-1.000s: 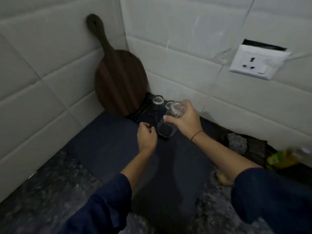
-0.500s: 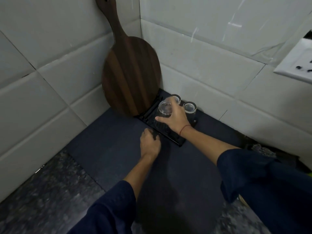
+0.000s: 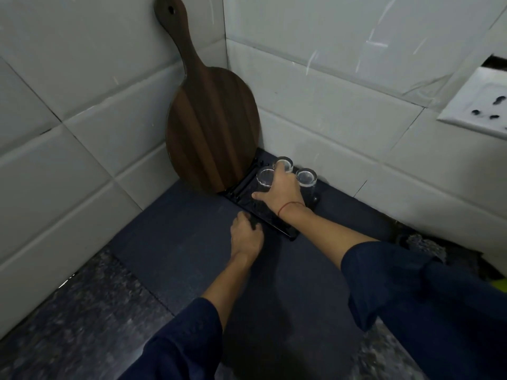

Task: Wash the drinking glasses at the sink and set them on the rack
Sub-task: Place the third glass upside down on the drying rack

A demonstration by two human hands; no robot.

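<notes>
Head view: R hand [image 3: 282,189] has fingers wrapped round a clear drinking glass [image 3: 265,177]. Glass stands on the black slotted rack [image 3: 277,224], axis vertical, directly under R palm. L hand [image 3: 247,237] is curled at rack's near edge; grip unclear.

Our 2 blue-sleeved arms [image 3: 329,230] reach far; our right hand [image 3: 279,189] grips a clear drinking glass [image 3: 264,177], our left hand [image 3: 247,238] curls nearer.

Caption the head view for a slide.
Right hand holds a glass on the black rack while the left hand grips its near edge.
</notes>
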